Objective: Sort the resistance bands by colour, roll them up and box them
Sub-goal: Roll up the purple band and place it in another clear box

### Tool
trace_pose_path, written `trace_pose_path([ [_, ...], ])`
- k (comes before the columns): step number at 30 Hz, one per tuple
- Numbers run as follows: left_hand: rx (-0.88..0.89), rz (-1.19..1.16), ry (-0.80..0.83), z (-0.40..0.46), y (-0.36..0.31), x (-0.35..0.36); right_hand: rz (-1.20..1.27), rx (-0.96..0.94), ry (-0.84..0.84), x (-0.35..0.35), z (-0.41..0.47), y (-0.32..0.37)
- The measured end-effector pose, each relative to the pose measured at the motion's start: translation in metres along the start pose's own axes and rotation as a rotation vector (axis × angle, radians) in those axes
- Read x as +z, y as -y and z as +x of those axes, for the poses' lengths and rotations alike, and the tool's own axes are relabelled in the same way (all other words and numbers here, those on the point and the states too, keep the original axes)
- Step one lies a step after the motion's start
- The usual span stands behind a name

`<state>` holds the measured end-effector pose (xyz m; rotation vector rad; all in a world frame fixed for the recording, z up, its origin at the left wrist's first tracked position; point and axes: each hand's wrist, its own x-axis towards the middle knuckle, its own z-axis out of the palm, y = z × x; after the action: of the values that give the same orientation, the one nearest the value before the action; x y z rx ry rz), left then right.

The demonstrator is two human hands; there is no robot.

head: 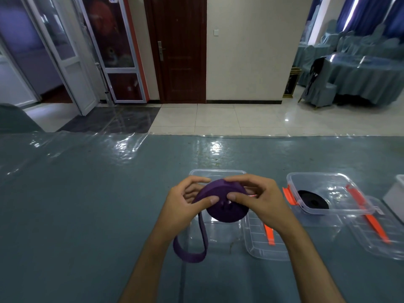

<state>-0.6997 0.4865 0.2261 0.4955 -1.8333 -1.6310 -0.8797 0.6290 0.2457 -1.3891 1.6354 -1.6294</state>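
Note:
A purple resistance band [227, 208] is wound into a thick roll that I hold above a clear plastic box [216, 235]. My left hand [185, 204] grips the roll's left side, thumb across its face. My right hand [255, 195] grips the right side, fingers curled over the top. The band's loose end hangs down as a loop [192, 252] to the table. A rolled black band [312, 200] lies inside a second clear box [332, 193] to the right.
Two clear lids with orange clips lie on the table, one [264, 243] beside the near box, one [376, 235] at the right. A white container [396, 197] sits at the right edge. The table [87, 204] is covered with teal cloth under clear plastic.

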Motion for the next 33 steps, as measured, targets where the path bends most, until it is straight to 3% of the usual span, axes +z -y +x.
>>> trace_pose_path([
  [3, 0.008, -0.101, -0.02, -0.002, 0.003, -0.001, 0.133, 0.033, -0.112, 0.001, -0.002, -0.005],
  [7, 0.03, -0.086, -0.055, -0.002, 0.005, -0.002, 0.248, 0.157, -0.069, 0.003, -0.007, -0.011],
  [15, 0.044, -0.16, -0.057, -0.008, 0.01, 0.002, 0.208, 0.077, -0.153, 0.005, -0.005, -0.008],
  [21, 0.052, -0.114, -0.155, -0.006, 0.004, 0.003, 0.257, 0.186, 0.006, 0.005, -0.003, -0.005],
  [26, 0.019, -0.143, -0.022, -0.006, 0.002, 0.001, 0.269, 0.102, -0.115, 0.008, -0.004, -0.003],
  [33, -0.006, -0.11, -0.123, -0.009, 0.008, 0.001, 0.264, 0.218, -0.138, 0.008, -0.004, 0.0],
])
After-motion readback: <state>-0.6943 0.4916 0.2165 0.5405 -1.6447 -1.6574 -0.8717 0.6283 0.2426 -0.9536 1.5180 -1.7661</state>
